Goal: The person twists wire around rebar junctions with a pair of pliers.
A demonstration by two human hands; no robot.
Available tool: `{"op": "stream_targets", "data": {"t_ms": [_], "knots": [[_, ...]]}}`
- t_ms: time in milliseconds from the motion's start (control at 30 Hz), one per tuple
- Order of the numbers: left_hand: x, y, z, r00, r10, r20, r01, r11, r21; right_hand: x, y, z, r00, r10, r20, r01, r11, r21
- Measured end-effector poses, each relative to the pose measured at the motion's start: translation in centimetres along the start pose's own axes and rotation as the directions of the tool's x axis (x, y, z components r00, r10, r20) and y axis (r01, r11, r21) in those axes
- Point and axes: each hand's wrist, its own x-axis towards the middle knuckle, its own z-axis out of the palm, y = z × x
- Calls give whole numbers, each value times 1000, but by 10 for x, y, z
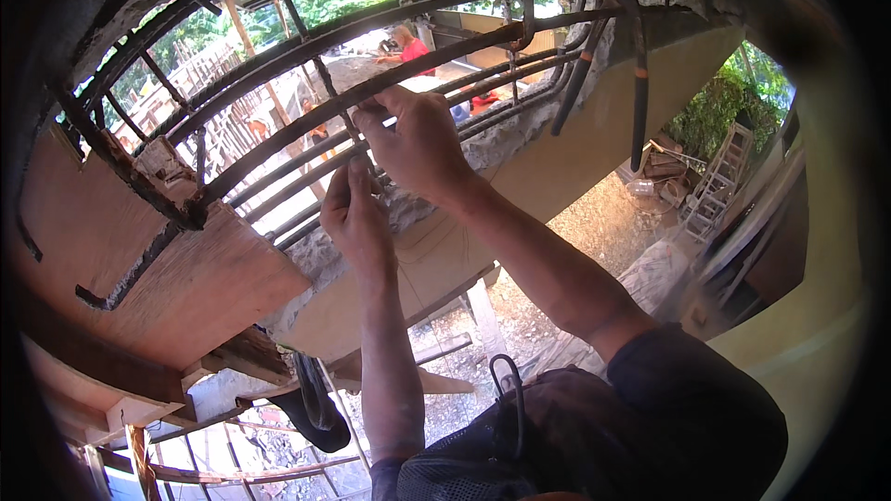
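Observation:
Both my hands are raised to a cage of dark steel rebar (343, 97) that spans the top of a concrete beam. My right hand (418, 139) has its fingers curled closed at a crossing of a long bar and a stirrup. Just below and to the left of it, my left hand (357, 213) pinches with thumb and fingertips beside the lower bars. What lies between the fingers of either hand is too small to make out. Thin wire-like lines run down past my left wrist. A pair of pincers (638, 65) with dark, orange-marked handles hangs from the rebar at the right.
Plywood formwork (158, 269) lies at left, with a bent rebar end (130, 274) sticking out over it. The beam's smooth side (548, 167) slopes toward the right. Far below are rubble ground (594, 232) and a ladder (719, 181). Beyond the bars, a person in red (413, 46) is visible.

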Motion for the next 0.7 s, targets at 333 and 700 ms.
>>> {"op": "stream_targets", "data": {"t_ms": [333, 700], "knots": [[0, 4, 1, 999, -4, 33, 6, 998, -60, -11, 7, 20, 953, -143, -268, 123, 988, -92], [0, 0, 2, 1000, 15, -4, -15, 1000, 15, -4, 2, -4, 999, 25, 24, -26, 998, 60]]}}
